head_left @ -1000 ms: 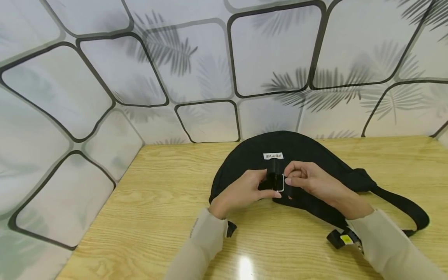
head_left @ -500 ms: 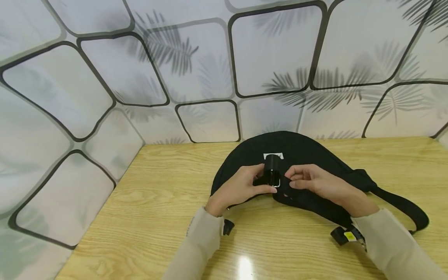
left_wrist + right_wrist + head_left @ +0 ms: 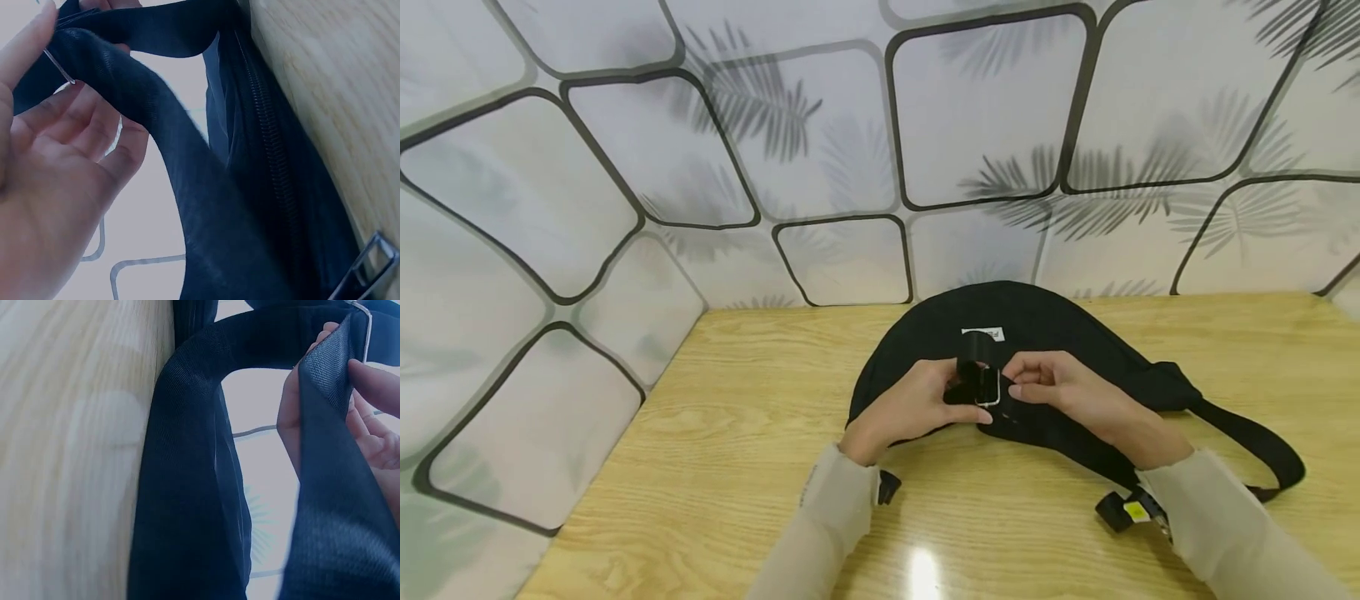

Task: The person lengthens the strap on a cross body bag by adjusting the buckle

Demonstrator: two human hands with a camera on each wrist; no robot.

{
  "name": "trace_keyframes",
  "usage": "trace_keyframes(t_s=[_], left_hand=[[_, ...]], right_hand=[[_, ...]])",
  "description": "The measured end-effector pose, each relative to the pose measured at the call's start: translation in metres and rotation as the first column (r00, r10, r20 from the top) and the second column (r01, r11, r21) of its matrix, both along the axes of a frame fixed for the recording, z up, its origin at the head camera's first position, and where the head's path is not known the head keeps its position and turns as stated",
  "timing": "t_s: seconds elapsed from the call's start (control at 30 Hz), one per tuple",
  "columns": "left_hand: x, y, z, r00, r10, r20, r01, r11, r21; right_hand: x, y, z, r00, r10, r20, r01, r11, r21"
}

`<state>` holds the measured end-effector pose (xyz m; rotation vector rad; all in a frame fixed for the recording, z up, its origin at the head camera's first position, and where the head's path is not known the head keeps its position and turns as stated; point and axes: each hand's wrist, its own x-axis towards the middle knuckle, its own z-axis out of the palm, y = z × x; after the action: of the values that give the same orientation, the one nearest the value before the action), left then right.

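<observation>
Black strap — the left hand grips it at the metal buckle, the right hand pinches it just beside.

I see a wood-grained counter carrying a black bag under and beyond the left grip and right grip; its strap loops right of the latter, a yellow-tagged piece nearer.

Indoor tabletop by leaf-print backdrop
</observation>
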<state>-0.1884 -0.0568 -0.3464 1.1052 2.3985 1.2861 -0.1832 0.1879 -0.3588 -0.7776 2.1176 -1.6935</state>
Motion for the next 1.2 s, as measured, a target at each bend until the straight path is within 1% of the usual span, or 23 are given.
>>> trace_keyframes(t_s=[0.17,0.3,0.4,0.47,0.57,0.67,0.77,0.83,0.97,1.07,1.2], left_hand=[[-0.002,-0.003,-0.002,1.0,0.005,-0.025,-0.005,1.0,0.003],[-0.001,-0.004,0.0,0.999,0.025,-0.048,-0.026,0.999,-0.024],[-0.001,-0.004,0.001,0.998,0.033,-0.057,-0.035,0.999,-0.039],[0.0,-0.004,0.001,0.998,0.036,-0.057,-0.039,0.998,-0.041],[0.0,-0.004,0.001,0.997,0.043,-0.071,-0.047,0.997,-0.057],[0.0,-0.004,0.002,0.995,0.046,-0.092,-0.053,0.996,-0.078],[-0.001,-0.004,0.003,0.994,0.04,-0.106,-0.05,0.995,-0.089],[0.0,-0.005,0.004,0.993,0.033,-0.109,-0.043,0.995,-0.09],[0.0,-0.006,0.005,0.993,0.025,-0.119,-0.037,0.995,-0.095],[0.0,-0.007,0.005,0.991,0.029,-0.13,-0.044,0.993,-0.113],[0.0,-0.007,0.006,0.99,0.025,-0.141,-0.045,0.989,-0.141]], right_hand=[[0.0,-0.003,-0.002,1.0,-0.012,0.015,0.013,0.999,-0.051],[0.0,-0.005,-0.002,0.997,-0.017,0.073,0.023,0.997,-0.074],[0.002,-0.006,0.0,0.997,-0.01,0.08,0.016,0.997,-0.079],[0.003,-0.008,0.002,0.999,0.007,0.042,-0.004,0.997,-0.075],[0.005,-0.013,0.005,0.998,0.016,-0.054,-0.018,0.999,-0.042],[0.008,-0.019,0.009,0.99,-0.023,-0.142,0.028,0.999,0.034],[0.01,-0.023,0.012,0.978,-0.067,-0.196,0.089,0.99,0.106],[0.011,-0.024,0.015,0.971,-0.084,-0.223,0.117,0.984,0.137],[0.012,-0.026,0.018,0.959,-0.102,-0.265,0.15,0.974,0.168],[0.013,-0.026,0.018,0.951,-0.108,-0.288,0.164,0.971,0.176],[0.013,-0.026,0.018,0.936,-0.116,-0.332,0.192,0.959,0.207]])
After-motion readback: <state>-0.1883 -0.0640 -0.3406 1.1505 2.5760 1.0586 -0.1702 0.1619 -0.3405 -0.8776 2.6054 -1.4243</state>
